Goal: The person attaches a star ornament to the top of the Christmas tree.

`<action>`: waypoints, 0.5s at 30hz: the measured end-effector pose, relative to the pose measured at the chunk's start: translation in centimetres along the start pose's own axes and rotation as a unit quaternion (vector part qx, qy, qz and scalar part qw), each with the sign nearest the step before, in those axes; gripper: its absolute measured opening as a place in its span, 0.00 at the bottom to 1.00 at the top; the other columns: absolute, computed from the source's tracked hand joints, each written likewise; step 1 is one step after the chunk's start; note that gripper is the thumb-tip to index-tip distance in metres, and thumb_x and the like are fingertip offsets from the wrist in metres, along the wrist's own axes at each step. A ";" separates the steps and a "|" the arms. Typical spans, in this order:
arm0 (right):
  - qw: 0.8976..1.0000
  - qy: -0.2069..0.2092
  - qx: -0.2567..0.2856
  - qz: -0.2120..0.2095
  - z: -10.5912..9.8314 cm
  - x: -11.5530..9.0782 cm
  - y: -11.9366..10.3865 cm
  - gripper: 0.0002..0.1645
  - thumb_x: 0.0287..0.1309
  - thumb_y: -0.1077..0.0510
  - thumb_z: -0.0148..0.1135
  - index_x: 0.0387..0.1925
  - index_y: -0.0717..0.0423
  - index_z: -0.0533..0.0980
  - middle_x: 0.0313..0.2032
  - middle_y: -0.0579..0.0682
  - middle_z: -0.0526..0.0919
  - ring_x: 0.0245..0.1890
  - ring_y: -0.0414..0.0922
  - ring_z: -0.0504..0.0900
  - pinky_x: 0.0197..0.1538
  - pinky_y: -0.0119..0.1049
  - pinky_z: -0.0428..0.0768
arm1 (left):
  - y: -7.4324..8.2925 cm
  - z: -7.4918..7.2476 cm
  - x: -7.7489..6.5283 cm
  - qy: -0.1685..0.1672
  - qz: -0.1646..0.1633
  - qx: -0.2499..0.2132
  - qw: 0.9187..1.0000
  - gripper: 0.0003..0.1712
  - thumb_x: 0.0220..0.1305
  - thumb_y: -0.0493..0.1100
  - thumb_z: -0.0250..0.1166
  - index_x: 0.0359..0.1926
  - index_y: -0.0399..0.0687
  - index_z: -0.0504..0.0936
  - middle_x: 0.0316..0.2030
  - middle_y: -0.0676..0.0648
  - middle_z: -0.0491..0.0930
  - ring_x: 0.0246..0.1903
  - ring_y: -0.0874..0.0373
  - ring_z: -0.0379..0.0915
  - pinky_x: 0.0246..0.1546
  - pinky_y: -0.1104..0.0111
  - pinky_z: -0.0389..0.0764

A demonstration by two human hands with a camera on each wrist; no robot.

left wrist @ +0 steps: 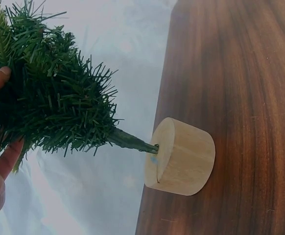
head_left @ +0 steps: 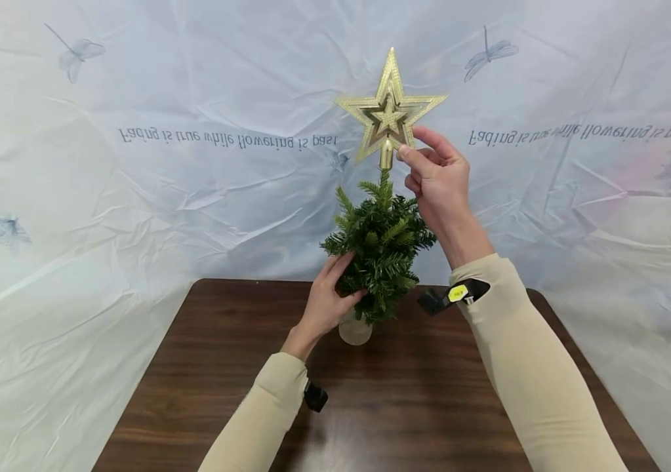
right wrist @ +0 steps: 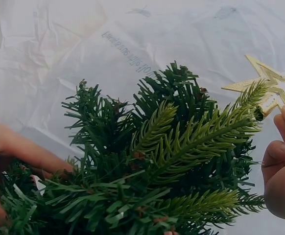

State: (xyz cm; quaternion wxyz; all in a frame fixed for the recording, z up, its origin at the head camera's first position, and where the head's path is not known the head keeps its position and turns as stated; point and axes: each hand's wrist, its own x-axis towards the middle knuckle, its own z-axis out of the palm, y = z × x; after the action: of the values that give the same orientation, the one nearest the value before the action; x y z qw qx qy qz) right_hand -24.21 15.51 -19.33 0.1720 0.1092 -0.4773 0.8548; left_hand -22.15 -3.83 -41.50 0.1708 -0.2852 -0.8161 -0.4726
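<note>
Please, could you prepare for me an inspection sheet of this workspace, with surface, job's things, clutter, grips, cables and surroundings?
Surface: dark brown wood-grain table.
Job's things: artificial Christmas tree on a round wooden base, which stands on the table; gold star topper at the tree's tip, but how firmly it sits cannot be told.
Clutter: nothing seen.
Left grip: the left hand holds the tree by its lower branches.
Right grip: the right hand pinches the topper near its lower right point.
Cables: nothing seen.
Surroundings: pale, creased sheet behind and beside the table, printed with dragonflies and lettering.
</note>
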 end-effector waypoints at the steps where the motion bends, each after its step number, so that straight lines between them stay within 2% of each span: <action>1: 1.000 -0.003 -0.003 -0.001 0.0 -0.1 0.0 0.16 0.61 0.74 0.70 0.44 0.53 0.89 0.25 0.49 0.84 0.15 0.36 0.59 0.22 0.28 0.57 | 0.0 0.0 0.0 0.000 -0.001 0.002 1.000 0.43 0.66 0.43 0.75 0.79 0.47 0.68 0.75 0.32 0.66 0.76 0.32 0.61 0.65 0.36 0.74; 6: 1.000 -0.006 -0.022 -0.012 -0.4 -0.5 0.3 0.16 0.62 0.74 0.70 0.44 0.52 0.90 0.25 0.47 0.86 0.15 0.36 0.59 0.22 0.29 0.57 | 0.2 -0.1 -0.1 -0.001 -0.001 0.007 1.000 0.44 0.67 0.43 0.75 0.79 0.46 0.68 0.75 0.34 0.66 0.76 0.33 0.61 0.66 0.37 0.74; 15: 0.997 -0.012 -0.070 -0.041 -1.0 -0.7 0.7 0.18 0.64 0.72 0.70 0.47 0.50 0.91 0.27 0.46 0.90 0.15 0.36 0.65 0.22 0.28 0.64 | 0.3 -0.3 -0.3 0.003 0.003 -0.001 1.000 0.43 0.67 0.43 0.75 0.79 0.46 0.68 0.74 0.34 0.68 0.75 0.32 0.63 0.65 0.36 0.74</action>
State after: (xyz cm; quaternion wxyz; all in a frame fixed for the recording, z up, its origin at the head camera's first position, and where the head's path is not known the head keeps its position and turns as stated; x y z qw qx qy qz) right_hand -23.87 15.92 -20.64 0.2085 0.1270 -0.5332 0.8100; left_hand -21.70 -4.07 -41.36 0.1745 -0.2867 -0.8142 -0.4737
